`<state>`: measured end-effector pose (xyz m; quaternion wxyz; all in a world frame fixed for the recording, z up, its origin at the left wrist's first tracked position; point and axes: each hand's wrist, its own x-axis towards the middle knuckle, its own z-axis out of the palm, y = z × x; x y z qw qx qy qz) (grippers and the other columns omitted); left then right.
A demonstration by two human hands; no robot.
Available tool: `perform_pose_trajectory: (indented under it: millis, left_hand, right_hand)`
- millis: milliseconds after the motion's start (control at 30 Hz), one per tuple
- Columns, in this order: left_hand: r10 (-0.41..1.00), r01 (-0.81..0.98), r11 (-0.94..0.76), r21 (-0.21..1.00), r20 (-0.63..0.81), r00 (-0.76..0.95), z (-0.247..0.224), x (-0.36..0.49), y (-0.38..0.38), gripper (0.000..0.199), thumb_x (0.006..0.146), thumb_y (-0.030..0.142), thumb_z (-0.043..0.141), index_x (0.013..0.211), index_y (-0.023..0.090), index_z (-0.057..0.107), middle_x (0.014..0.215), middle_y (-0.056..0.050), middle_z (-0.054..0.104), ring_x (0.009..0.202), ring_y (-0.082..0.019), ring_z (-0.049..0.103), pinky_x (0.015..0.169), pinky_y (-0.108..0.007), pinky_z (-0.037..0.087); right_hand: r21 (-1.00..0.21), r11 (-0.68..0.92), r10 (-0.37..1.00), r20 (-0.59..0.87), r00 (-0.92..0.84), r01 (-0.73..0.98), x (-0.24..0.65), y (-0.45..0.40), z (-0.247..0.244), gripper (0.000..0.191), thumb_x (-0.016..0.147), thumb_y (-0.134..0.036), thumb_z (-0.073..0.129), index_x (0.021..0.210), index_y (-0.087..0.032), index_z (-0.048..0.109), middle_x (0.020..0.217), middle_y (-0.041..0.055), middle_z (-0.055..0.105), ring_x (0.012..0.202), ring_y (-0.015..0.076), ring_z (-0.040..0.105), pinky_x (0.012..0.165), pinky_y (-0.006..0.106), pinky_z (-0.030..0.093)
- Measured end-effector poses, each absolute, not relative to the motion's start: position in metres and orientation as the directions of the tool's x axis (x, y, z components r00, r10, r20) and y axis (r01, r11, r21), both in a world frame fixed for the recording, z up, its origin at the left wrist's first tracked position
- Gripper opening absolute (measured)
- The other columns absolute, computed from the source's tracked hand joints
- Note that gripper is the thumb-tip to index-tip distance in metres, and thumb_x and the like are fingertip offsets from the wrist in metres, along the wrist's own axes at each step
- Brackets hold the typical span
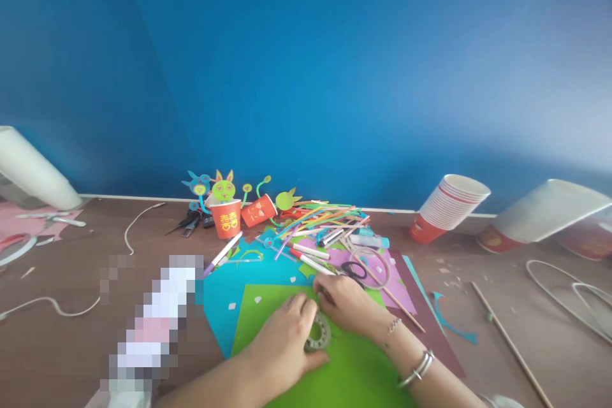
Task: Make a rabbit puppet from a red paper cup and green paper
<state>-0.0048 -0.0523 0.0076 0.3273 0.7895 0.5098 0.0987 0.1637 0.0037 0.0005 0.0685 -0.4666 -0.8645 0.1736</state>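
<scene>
My left hand (287, 331) is closed around a small roll of clear tape (319, 333), its thumb stretched out below the ring. Just above and to the right, my right hand (347, 301) has its fingers bent together in a pinch close to the roll. Whatever lies between those fingertips is hidden. Both hands are over a green paper sheet (363, 370), which lies on a blue sheet (217, 303). Black-handled scissors (354, 271) and a red-capped marker (310, 261) lie just beyond the right hand.
Against the blue wall stands a red paper cup (226, 220) with a green paper animal face. Colourful pipe cleaners (320, 217) are heaped beside it. A stack of paper cups (449, 204) leans at the right, near a wooden stick (509, 341). White cables (62, 309) cross the table.
</scene>
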Motion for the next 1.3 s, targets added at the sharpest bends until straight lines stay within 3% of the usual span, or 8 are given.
perform_pose_trajectory:
  millis: [267,633,1300]
  left_hand:
    - [0.876,0.688,-0.336,0.643,-0.054,0.479,0.0016,-0.0017,-0.0552,0.044,0.070,0.019,0.068,0.108,0.019,0.047,0.109,-0.006,0.055,0.103,-0.023,0.048,0.089,-0.034,0.039]
    - [0.889,0.694,-0.310,0.649,-0.061,0.454,-0.0005,-0.0034,-0.0587,0.047,0.066,0.012,0.062,0.108,0.020,0.043,0.106,-0.007,0.056,0.099,-0.023,0.050,0.086,-0.033,0.039]
    - [0.894,0.713,-0.245,0.657,-0.131,0.428,0.0011,-0.0050,-0.0541,0.051,0.064,0.014,0.071,0.109,0.017,0.047,0.109,-0.007,0.057,0.101,-0.023,0.051,0.086,-0.031,0.039]
  right_hand:
    - [-0.414,0.471,0.838,-0.066,-0.542,0.779,0.1640,0.0052,0.0030,0.016,0.077,-0.010,0.044,0.080,-0.019,0.057,0.065,0.0012,0.063,0.058,0.0144,0.056,0.052,0.023,0.030]
    - [-0.409,0.486,0.836,-0.042,-0.547,0.773,0.1642,0.0054,-0.0003,0.015,0.076,-0.010,0.044,0.078,-0.019,0.056,0.064,-0.0001,0.061,0.056,0.0124,0.052,0.052,0.023,0.027]
    - [-0.427,0.484,0.830,-0.053,-0.555,0.764,0.1634,0.0042,0.0082,0.017,0.076,-0.010,0.044,0.079,-0.019,0.058,0.064,0.0012,0.063,0.057,0.0143,0.055,0.052,0.023,0.030]
